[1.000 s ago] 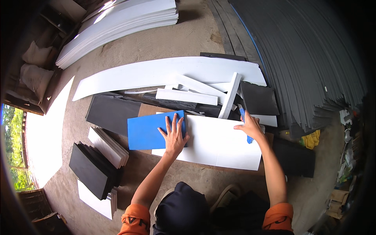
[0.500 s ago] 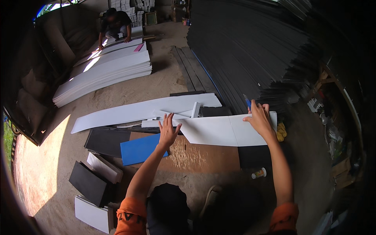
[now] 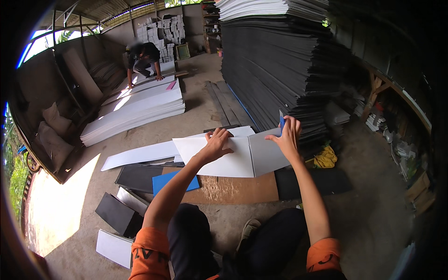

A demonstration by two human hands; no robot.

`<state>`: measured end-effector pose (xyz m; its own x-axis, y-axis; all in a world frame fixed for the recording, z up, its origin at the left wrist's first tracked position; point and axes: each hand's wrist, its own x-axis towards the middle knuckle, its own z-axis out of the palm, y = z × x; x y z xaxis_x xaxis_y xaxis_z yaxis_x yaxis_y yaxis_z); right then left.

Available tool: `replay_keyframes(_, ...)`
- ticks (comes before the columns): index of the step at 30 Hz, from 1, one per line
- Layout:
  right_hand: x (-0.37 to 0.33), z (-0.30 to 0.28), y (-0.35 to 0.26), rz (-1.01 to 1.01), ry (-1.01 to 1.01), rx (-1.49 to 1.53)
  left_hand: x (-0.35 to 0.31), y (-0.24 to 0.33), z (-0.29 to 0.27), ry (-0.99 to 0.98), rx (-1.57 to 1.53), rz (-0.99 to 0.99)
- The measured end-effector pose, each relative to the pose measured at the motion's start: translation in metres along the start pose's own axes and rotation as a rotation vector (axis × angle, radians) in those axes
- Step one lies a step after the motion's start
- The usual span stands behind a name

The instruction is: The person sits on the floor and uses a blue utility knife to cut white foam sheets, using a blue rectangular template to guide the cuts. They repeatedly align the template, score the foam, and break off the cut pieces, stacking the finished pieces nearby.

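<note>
A white sheet (image 3: pixel 224 161) is bent along a straight crease, its right part shaded and angled against the left part. My left hand (image 3: pixel 217 143) is closed over its far edge, fingers curled and the thumb on the near face. At the right part's far edge is my right hand (image 3: pixel 288 135), closed around a blue utility knife (image 3: pixel 282 123) whose blade points up; the thumb reaches onto the sheet. Below lies a worn brown board (image 3: pixel 238 189) with scratch marks. A blue flat piece (image 3: pixel 161 183) rests at its left end, partly behind my left forearm.
A long white strip (image 3: pixel 135 154) lies beyond the board. Black and white blocks (image 3: pixel 116 212) stand at left. A tall stack of black sheets (image 3: pixel 270 70) rises at far right. Another person (image 3: pixel 143 58) crouches over stacked white sheets (image 3: pixel 140 112). A yellow cloth (image 3: pixel 325 157) lies right.
My left hand, spread apart before, has moved right and closed on the sheet's edge. The sheet has shifted left and bent at the crease. The view has tilted up.
</note>
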<state>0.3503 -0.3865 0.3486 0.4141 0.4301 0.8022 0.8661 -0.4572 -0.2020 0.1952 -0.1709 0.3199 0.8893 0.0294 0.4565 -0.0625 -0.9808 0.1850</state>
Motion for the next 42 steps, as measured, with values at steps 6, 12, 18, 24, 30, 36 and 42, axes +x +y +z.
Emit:
replay_keyframes(6, -0.039, 0.100, 0.003, 0.384, 0.003, 0.449, -0.033, 0.002, 0.019, 0.116, 0.048, -0.038)
replay_keyframes(12, -0.107, 0.185, 0.006, 0.750, -0.356, 0.704, -0.074, -0.037, 0.075, -0.010, 0.110, -0.073)
replay_keyframes(18, -0.170, 0.235, 0.014, 1.047, -0.555, 0.943, -0.096, -0.066, 0.156, -0.112, 0.145, -0.165)
replay_keyframes(24, -0.194, 0.257, 0.022, 1.054, -0.498, 0.888, -0.074, -0.052, 0.176, -0.203, 0.289, -0.294)
replay_keyframes(30, -0.201, 0.272, 0.018, 1.128, -0.505, 0.977, -0.063, -0.058, 0.183, -0.312, 0.220, -0.140)
replay_keyframes(36, -0.215, 0.279, 0.046, 1.025, -0.378, 0.828, -0.037, -0.036, 0.183, -0.329, 0.120, -0.083)
replay_keyframes(42, -0.224, 0.263, 0.036, 1.088, -0.376, 0.854, -0.046, -0.016, 0.194, -0.336, 0.119, -0.146)
